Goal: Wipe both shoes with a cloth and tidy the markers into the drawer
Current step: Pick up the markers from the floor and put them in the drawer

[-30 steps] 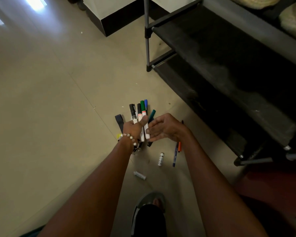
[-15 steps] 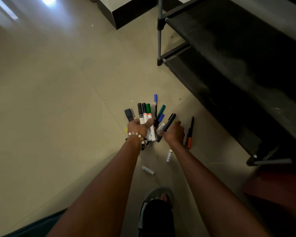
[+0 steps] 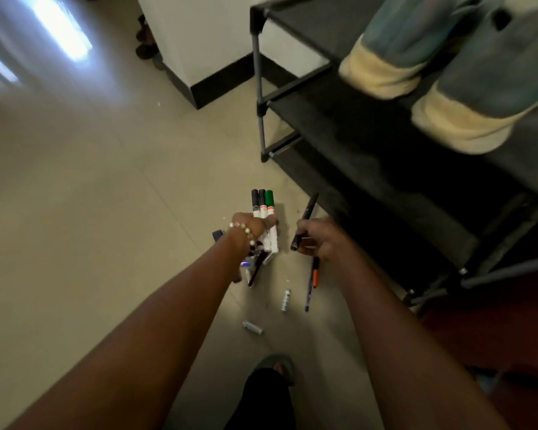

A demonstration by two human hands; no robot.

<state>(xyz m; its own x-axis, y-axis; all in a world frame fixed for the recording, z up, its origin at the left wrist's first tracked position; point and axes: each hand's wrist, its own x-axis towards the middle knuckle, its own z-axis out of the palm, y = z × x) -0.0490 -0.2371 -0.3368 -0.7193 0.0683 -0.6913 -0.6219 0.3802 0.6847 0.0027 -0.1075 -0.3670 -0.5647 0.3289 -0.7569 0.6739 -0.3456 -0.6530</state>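
Note:
My left hand [image 3: 251, 227], with a bead bracelet at the wrist, grips a bundle of markers [image 3: 263, 209] with black and green caps pointing away from me. My right hand [image 3: 319, 240] holds a thin black pen [image 3: 306, 216], tip slanting up toward the rack. On the floor below my right hand lie an orange-banded pen [image 3: 315, 276] and a dark pen [image 3: 307, 297]. Two small white marker pieces [image 3: 285, 301] [image 3: 253, 328] lie nearer me. Two blue-grey shoes with cream soles [image 3: 382, 69] [image 3: 466, 125] sit on the rack's upper shelf.
A black shoe rack [image 3: 348, 125] with grey metal poles fills the right side, its lower shelves dark. A white wall corner with black skirting [image 3: 218, 85] stands behind. My sandalled foot [image 3: 275, 367] is at the bottom. Beige floor tiles [image 3: 90, 197] spread left.
My right hand has drawn right, away from the bundle, with a black pen in it. The left hand's bundle looks tighter. The camera tilted up, bringing the shoes into view.

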